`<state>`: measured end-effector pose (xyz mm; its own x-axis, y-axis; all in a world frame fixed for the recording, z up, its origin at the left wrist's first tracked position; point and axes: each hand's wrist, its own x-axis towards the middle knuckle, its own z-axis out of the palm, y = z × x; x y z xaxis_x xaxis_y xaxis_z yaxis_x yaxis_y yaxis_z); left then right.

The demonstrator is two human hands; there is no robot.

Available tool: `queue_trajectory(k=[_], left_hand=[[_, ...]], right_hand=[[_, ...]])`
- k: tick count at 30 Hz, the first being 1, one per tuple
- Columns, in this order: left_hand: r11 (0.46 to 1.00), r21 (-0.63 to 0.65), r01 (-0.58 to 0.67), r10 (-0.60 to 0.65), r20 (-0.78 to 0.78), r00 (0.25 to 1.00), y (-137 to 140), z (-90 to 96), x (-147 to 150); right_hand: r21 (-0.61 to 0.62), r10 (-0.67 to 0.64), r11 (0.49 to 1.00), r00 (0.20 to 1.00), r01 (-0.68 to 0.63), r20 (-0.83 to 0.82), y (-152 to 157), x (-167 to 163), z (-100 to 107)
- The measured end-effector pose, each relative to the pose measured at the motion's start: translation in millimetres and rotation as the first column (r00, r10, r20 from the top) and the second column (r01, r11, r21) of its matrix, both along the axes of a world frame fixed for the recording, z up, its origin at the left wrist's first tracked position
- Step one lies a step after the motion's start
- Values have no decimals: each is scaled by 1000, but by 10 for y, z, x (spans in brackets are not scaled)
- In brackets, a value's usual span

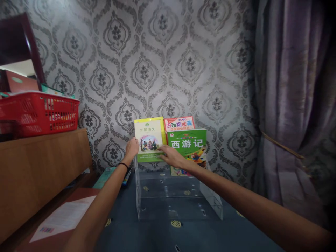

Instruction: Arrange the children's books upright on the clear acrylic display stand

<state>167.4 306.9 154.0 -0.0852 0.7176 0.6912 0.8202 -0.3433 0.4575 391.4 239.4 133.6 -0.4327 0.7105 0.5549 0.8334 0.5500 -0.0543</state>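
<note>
2 bare forearms (99,203) reach in from 7 and 4 o'clock, the left ringed by 1 thin black band (123,164). The left hand (132,147) is closed on the left edge of a pale rectangular book (148,144) titled 三国演义, just off centre toward 8 o'clock; the right hand (172,156) is half curled, fingertips touching the book's lower right, and I cannot tell whether it grips. A yellow cover (163,133) shows behind. Toward 4 o'clock from it, a glossy green book (187,148) reads 西游记, with a pink-red book (181,120), 图画捉迷藏, rising behind at 11 o'clock. At 6 o'clock, 1 clear plastic stepped stand (165,201) sits on a dark blue bench (147,238), where 5 pale-yellow ovals (176,223) are visible. 1 red perforated plastic basket (23,113) stands at 9 o'clock; 1 printed sheet (65,213), its text too small to read, lies at 8 o'clock.
</note>
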Motion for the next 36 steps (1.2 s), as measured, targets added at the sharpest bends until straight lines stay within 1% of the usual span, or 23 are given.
queue_trajectory(k=[3,5,7,9,12,19,26,31,34,36], left_hand=[[998,54,27,-26,-7,1000,-33,128,-13],[990,127,63,-59,-36,998,-30,272,-31],[981,172,91,-78,-81,994,-3,421,-53],[981,166,104,-84,-122,989,38,539,-76],[981,141,130,-109,-146,983,96,626,-106],[981,131,144,-128,-127,984,140,666,-109],[980,111,166,-150,-139,979,102,676,-111],[977,114,180,-159,-172,972,36,630,-122],[985,101,143,-122,-191,974,-6,594,-136],[990,105,92,-71,-186,980,-48,575,-149]], right_hand=[[-5,17,1000,1000,-17,-3,27,19,-26],[-2,27,1000,1000,-27,-4,46,31,-44],[5,32,999,999,-32,-8,64,40,-58],[10,32,999,999,-32,-12,80,46,-69],[14,38,999,999,-38,-16,92,51,-78],[19,72,997,997,-72,-3,73,64,-78],[44,75,996,996,-77,36,34,113,-120],[105,178,978,984,-180,28,-50,295,-157],[146,206,968,978,-202,-15,-120,453,-167],[198,215,959,976,-205,-32,-153,572,-163]])
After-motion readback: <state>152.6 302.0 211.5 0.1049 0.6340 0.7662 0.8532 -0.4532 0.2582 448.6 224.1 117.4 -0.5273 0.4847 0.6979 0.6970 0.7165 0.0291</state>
